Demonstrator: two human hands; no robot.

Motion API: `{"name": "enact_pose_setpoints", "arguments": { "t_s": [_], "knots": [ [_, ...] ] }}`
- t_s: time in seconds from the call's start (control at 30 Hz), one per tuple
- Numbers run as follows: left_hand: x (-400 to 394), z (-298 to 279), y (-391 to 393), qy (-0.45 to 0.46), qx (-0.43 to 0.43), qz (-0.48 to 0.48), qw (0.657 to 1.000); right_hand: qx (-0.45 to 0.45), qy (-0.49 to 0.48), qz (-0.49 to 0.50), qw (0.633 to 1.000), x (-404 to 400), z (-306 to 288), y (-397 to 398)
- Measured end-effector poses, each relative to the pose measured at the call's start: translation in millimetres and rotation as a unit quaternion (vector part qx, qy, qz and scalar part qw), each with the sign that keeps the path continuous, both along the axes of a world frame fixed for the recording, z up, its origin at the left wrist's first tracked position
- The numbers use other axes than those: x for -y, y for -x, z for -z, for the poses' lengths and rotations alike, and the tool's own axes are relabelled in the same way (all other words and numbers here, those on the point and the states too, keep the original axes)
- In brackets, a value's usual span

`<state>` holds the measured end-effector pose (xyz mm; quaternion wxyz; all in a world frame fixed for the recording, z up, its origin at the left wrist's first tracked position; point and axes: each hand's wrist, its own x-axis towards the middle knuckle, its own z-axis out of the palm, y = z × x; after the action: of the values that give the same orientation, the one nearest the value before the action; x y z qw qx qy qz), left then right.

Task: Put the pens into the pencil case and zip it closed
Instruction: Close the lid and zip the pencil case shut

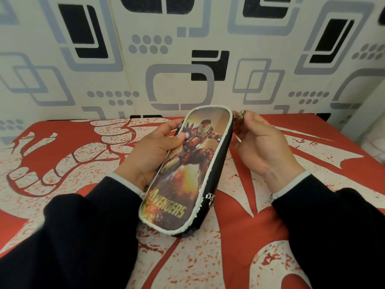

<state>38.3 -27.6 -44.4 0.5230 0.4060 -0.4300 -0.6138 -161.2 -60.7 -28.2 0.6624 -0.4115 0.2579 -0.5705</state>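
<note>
The pencil case [187,172] is a long black pouch with a white rim and a printed armoured figure and the word "Avengers" on its lid. It lies lengthwise away from me, lifted a little off the red cloth. My left hand [154,151] grips its left edge, thumb on the lid. My right hand [260,142] pinches a metal zip pull [240,115] at the case's far right corner. A second zip slider [210,200] sits on the near right side. No pens are in view.
A red and white patterned cloth [270,226] covers the table. A wall with grey and black shapes [187,59] stands right behind the table's far edge. Dark sleeves with pale cuffs cover both forearms.
</note>
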Motion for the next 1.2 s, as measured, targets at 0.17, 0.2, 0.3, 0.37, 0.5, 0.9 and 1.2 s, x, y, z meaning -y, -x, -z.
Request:
{"name": "enact_pose_setpoints", "arguments": {
  "t_s": [0.17,0.2,0.3,0.37,0.5,0.9,1.2],
  "knots": [
    [-1,-2,2,-0.001,-0.007,-0.018,1.000,-0.016,0.010,-0.010,1.000,-2,-1,0],
    [-1,-3,2,-0.002,-0.009,-0.020,1.000,-0.019,0.010,-0.010,1.000,-3,0,-1],
    [-1,-4,2,-0.001,-0.001,-0.028,1.000,-0.028,0.011,-0.008,1.000,-4,0,-1],
    [-1,-4,1,-0.001,0.002,-0.034,0.999,-0.032,0.018,-0.011,0.999,-4,-1,0],
    [0,-4,0,-0.011,0.005,-0.052,0.999,-0.042,0.039,-0.020,0.998,-6,-2,-1],
    [2,-4,1,-0.027,-0.015,-0.096,0.995,-0.096,0.066,-0.037,0.993,-12,-3,-4],
    [1,-7,2,-0.035,-0.025,-0.113,0.993,-0.127,0.089,-0.068,0.985,-16,-4,-7]
  ]
}}
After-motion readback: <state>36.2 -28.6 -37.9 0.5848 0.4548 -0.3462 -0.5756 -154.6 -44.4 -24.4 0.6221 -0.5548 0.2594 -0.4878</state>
